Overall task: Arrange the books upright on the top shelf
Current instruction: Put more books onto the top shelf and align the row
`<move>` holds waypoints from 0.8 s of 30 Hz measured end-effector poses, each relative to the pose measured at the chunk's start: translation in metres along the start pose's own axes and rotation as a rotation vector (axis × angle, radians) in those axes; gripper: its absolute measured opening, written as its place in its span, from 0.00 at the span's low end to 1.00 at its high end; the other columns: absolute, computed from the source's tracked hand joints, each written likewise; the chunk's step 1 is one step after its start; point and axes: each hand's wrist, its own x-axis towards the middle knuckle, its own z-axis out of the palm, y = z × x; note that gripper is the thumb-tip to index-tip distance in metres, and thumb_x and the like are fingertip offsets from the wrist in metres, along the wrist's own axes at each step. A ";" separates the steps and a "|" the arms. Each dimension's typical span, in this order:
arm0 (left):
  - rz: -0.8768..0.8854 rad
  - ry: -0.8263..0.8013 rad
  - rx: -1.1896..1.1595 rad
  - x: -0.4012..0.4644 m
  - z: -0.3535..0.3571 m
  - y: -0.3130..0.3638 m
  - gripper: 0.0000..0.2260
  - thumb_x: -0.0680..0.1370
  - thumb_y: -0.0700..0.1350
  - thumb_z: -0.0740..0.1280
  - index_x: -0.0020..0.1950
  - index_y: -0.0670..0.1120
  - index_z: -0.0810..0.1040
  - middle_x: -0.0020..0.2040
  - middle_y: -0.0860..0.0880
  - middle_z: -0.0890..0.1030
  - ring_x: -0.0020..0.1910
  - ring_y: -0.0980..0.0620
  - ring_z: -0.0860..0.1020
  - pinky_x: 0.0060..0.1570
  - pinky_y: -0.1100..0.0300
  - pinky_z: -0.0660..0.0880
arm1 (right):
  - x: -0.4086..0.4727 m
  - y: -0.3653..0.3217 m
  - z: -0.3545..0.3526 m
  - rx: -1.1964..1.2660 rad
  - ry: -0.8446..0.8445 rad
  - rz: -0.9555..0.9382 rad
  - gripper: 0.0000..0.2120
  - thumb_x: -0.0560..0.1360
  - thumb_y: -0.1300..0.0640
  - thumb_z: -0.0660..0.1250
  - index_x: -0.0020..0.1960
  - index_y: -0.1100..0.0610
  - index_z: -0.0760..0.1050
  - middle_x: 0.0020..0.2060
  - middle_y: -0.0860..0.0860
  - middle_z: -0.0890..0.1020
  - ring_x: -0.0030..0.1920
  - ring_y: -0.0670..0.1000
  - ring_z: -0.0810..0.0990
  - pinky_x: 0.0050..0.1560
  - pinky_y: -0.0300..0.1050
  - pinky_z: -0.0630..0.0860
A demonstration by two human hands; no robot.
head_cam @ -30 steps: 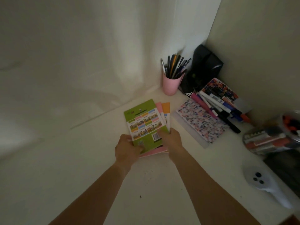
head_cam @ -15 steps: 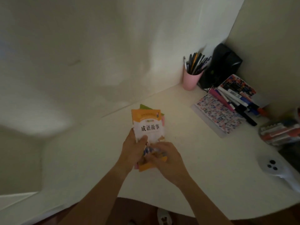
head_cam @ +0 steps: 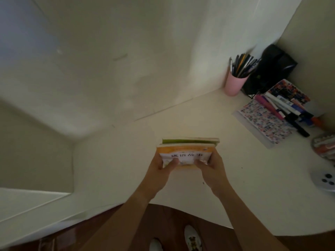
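Observation:
A small stack of thin books (head_cam: 186,151) is lifted off the white desk (head_cam: 235,187) and tipped up so its top edges face me. An orange-and-white cover with dark characters faces me and a green book sits behind it. My left hand (head_cam: 161,167) grips the stack's left side with the thumb on the front cover. My right hand (head_cam: 210,165) grips the right side the same way. No shelf is in view.
A pink cup of pens (head_cam: 234,82) stands in the back right corner beside a black object (head_cam: 272,67). A patterned notebook (head_cam: 266,122) with markers (head_cam: 282,109) on it lies at right. A white controller (head_cam: 324,180) rests near the right edge. My shoes (head_cam: 192,238) show below.
The stack lay flat with its green cover up a second ago. Both hands picked it up, turned the orange cover toward me, and raised it upright while my view pulled back.

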 end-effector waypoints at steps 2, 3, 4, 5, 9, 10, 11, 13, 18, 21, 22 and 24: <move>0.008 -0.014 -0.058 -0.003 -0.003 -0.005 0.21 0.81 0.38 0.70 0.73 0.47 0.72 0.64 0.53 0.82 0.65 0.59 0.78 0.64 0.63 0.76 | 0.000 0.006 0.001 0.062 -0.024 -0.010 0.22 0.74 0.80 0.63 0.62 0.62 0.74 0.55 0.52 0.85 0.58 0.49 0.83 0.55 0.45 0.81; 0.016 -0.017 -0.099 -0.004 -0.005 -0.008 0.22 0.80 0.34 0.69 0.73 0.47 0.72 0.65 0.52 0.81 0.66 0.56 0.78 0.63 0.61 0.77 | 0.000 0.007 0.002 0.096 -0.042 -0.018 0.23 0.72 0.81 0.62 0.63 0.64 0.74 0.54 0.50 0.85 0.58 0.49 0.83 0.54 0.44 0.81; 0.029 -0.020 -0.135 -0.004 -0.007 -0.011 0.24 0.79 0.30 0.69 0.73 0.45 0.72 0.65 0.50 0.81 0.66 0.53 0.79 0.61 0.60 0.78 | -0.001 0.007 0.003 0.111 -0.057 -0.026 0.24 0.71 0.79 0.63 0.64 0.65 0.74 0.54 0.49 0.85 0.58 0.50 0.83 0.53 0.43 0.81; 0.037 -0.020 -0.175 -0.003 -0.010 -0.013 0.25 0.77 0.27 0.68 0.72 0.43 0.71 0.64 0.49 0.82 0.65 0.51 0.79 0.59 0.59 0.78 | -0.001 0.007 0.004 0.130 -0.063 -0.028 0.25 0.68 0.76 0.64 0.64 0.65 0.74 0.54 0.50 0.85 0.58 0.50 0.83 0.53 0.42 0.81; 0.037 -0.028 -0.242 -0.002 -0.002 -0.016 0.23 0.76 0.25 0.66 0.68 0.42 0.74 0.60 0.48 0.84 0.63 0.49 0.81 0.57 0.59 0.79 | 0.000 0.014 0.008 0.091 -0.049 -0.003 0.26 0.65 0.73 0.64 0.63 0.67 0.77 0.53 0.54 0.85 0.56 0.49 0.84 0.51 0.39 0.80; 0.030 -0.013 -0.229 -0.001 0.001 -0.019 0.21 0.77 0.26 0.66 0.66 0.45 0.77 0.59 0.49 0.85 0.62 0.49 0.81 0.58 0.58 0.79 | 0.001 0.017 0.009 0.066 -0.051 0.006 0.24 0.67 0.76 0.64 0.63 0.67 0.77 0.53 0.54 0.85 0.56 0.48 0.84 0.51 0.38 0.80; 0.021 0.004 -0.221 -0.001 0.004 -0.020 0.20 0.79 0.27 0.66 0.65 0.47 0.79 0.59 0.49 0.85 0.62 0.50 0.82 0.59 0.57 0.79 | 0.001 0.017 0.009 0.039 -0.051 0.023 0.23 0.69 0.78 0.64 0.62 0.67 0.77 0.53 0.54 0.85 0.55 0.47 0.84 0.51 0.36 0.79; 0.018 0.021 -0.190 -0.003 0.005 -0.019 0.17 0.80 0.33 0.69 0.65 0.49 0.80 0.62 0.49 0.84 0.63 0.49 0.81 0.63 0.52 0.77 | 0.002 0.015 0.006 -0.049 -0.094 0.021 0.21 0.74 0.77 0.65 0.65 0.64 0.77 0.55 0.54 0.84 0.52 0.41 0.84 0.47 0.34 0.78; 0.097 0.048 -0.123 -0.039 -0.032 0.037 0.21 0.75 0.44 0.76 0.68 0.51 0.79 0.64 0.47 0.83 0.64 0.48 0.81 0.66 0.46 0.77 | -0.016 -0.065 0.007 -0.151 -0.221 -0.057 0.20 0.78 0.63 0.72 0.67 0.66 0.73 0.59 0.52 0.82 0.60 0.41 0.81 0.55 0.35 0.78; 0.165 0.053 -0.099 -0.079 -0.083 0.109 0.23 0.78 0.35 0.73 0.71 0.49 0.74 0.62 0.51 0.84 0.60 0.50 0.83 0.57 0.54 0.80 | -0.038 -0.159 0.033 -0.180 -0.345 -0.217 0.20 0.77 0.72 0.69 0.66 0.62 0.71 0.58 0.52 0.82 0.57 0.40 0.82 0.53 0.35 0.78; 0.209 0.060 -0.092 -0.094 -0.103 0.136 0.23 0.78 0.35 0.72 0.71 0.49 0.73 0.62 0.52 0.84 0.61 0.51 0.83 0.55 0.57 0.80 | -0.045 -0.192 0.044 -0.175 -0.399 -0.269 0.20 0.77 0.73 0.68 0.66 0.62 0.70 0.59 0.55 0.81 0.57 0.42 0.82 0.53 0.38 0.80; 0.282 0.104 -0.056 -0.130 -0.141 0.193 0.24 0.78 0.34 0.72 0.72 0.46 0.72 0.64 0.49 0.83 0.63 0.49 0.82 0.56 0.58 0.80 | -0.063 -0.259 0.068 -0.168 -0.490 -0.358 0.21 0.76 0.75 0.67 0.65 0.60 0.69 0.60 0.56 0.80 0.57 0.46 0.82 0.53 0.42 0.82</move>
